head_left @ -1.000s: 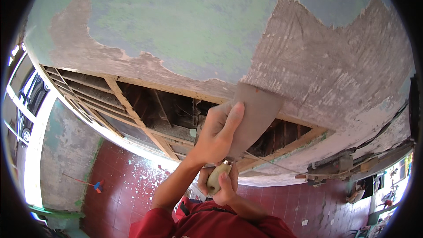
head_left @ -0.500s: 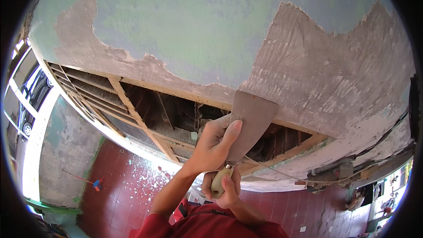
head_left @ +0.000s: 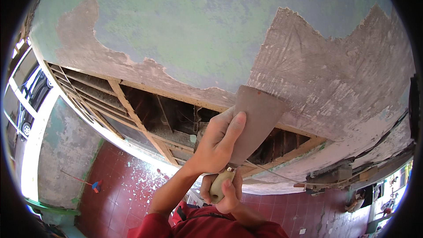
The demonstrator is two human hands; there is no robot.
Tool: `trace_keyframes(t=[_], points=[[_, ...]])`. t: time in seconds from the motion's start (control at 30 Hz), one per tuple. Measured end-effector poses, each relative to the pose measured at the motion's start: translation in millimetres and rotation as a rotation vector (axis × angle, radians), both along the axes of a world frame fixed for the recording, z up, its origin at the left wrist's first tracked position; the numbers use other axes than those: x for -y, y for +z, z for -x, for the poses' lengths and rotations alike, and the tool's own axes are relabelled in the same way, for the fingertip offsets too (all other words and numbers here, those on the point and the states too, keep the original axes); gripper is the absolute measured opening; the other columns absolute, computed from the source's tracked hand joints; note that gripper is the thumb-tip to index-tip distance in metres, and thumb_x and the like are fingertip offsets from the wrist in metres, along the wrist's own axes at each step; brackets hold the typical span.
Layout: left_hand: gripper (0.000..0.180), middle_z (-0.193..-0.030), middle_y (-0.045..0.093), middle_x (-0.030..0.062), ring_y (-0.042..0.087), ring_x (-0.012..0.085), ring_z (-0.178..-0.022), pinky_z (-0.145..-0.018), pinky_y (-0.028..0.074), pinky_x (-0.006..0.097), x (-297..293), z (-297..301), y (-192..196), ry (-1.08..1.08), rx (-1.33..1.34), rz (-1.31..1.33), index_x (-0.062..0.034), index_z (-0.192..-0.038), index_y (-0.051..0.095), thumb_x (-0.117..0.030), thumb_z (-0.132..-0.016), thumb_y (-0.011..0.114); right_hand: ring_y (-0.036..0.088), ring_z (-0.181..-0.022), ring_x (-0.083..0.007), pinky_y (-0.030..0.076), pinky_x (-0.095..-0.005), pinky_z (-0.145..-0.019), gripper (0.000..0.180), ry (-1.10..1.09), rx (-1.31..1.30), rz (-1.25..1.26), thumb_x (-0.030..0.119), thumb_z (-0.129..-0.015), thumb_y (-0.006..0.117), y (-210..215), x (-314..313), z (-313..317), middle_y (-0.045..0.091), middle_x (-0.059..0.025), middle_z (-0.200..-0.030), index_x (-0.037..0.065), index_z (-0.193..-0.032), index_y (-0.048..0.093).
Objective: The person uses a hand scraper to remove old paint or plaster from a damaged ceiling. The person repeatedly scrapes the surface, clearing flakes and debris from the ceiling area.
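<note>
Left hand (head_left: pixel 216 143): clamped on the blade of the scraper (head_left: pixel 257 121) along its 9 o'clock edge, with thumb on the near face and fingers mostly hidden behind.
Right hand (head_left: pixel 231 200): wrapped around the pale olive handle (head_left: pixel 220 187), just below the left, with thumb along its near side.
Scraper: slanted past the middle of the view, broad end toward 1 o'clock and butt toward 7 o'clock. Reached the lower border of the bare patch (head_left: pixel 335 75); could not tell whether pressed against it.
Bare patch: spread between 2 and 3 o'clock, grey-brown and streaked, jagged along the top.
Green paint (head_left: pixel 176 26): covered the ceiling from 11 to 12 o'clock, mottled with grey-blue.
Bare strip (head_left: pixel 110 59): ran toward 10 o'clock, between green paint and opening.
Opening (head_left: pixel 180 117): gaped dark behind the hands, stretched toward 9 o'clock, crossed by a timber batten (head_left: pixel 131 108).
Cable (head_left: pixel 280 175): sagged between 4 and 5 o'clock.
Tiled floor (head_left: pixel 116 196): showed dark red, strewn with pale flakes (head_left: pixel 143 178) between 7 and 8 o'clock.
</note>
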State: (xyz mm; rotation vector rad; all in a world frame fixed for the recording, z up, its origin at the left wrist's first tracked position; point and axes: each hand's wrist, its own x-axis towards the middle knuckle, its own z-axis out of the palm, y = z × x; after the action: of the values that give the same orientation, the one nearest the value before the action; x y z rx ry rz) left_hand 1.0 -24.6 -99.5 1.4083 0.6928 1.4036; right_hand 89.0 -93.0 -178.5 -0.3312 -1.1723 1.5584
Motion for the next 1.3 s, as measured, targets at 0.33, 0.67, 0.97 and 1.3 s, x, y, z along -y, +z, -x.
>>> trace_keyframes(t=[0.33,0.67,0.97,1.3], points=[[0.036,-0.081,0.055,0.0024,0.045,0.0078,-0.076,-0.067,0.040,0.026,-3,-1,7,0.003,-0.039,-0.033,0.0035,-0.103,0.055,-0.028,-0.104,0.037,0.049,-0.043,-0.0168,0.038,-0.0260,-0.041,0.034,0.106,-0.128,0.015,0.030,-0.098,0.040,5,-3,-4,0.054,-0.0179,-0.060,0.003,-0.116,0.030],[0.037,-0.081,0.055,0.0029,0.045,0.0083,-0.075,-0.067,0.041,0.026,-4,0,11,-0.003,-0.054,-0.053,0.0038,-0.106,0.055,-0.028,-0.104,0.036,0.040,-0.035,-0.0163,0.033,-0.0261,-0.034,0.039,-0.010,-0.024,-0.015,0.036,-0.096,0.034,10,-1,3,0.049,-0.0158,-0.049,0.001,-0.115,0.030],[0.038,-0.082,0.056,0.0030,0.046,0.0086,-0.076,-0.069,0.041,0.025,-2,-3,12,0.020,-0.043,-0.076,0.0041,-0.109,0.055,-0.028,-0.104,0.037,0.040,-0.034,-0.0163,0.033,-0.0263,-0.034,0.039,-0.023,-0.001,-0.025,0.034,-0.095,0.034,10,0,1,0.050,-0.0160,-0.049,0.000,-0.113,0.030],[0.038,-0.084,0.056,0.0028,0.046,0.0084,-0.079,-0.073,0.041,0.025,-2,-6,9,0.062,-0.028,-0.088,0.0047,-0.109,0.056,-0.028,-0.104,0.037,0.041,-0.036,-0.0163,0.034,-0.0254,-0.036,0.038,-0.046,0.002,-0.053,0.033,-0.094,0.035,13,-2,2,0.051,-0.0178,-0.050,0.002,-0.115,0.031]])
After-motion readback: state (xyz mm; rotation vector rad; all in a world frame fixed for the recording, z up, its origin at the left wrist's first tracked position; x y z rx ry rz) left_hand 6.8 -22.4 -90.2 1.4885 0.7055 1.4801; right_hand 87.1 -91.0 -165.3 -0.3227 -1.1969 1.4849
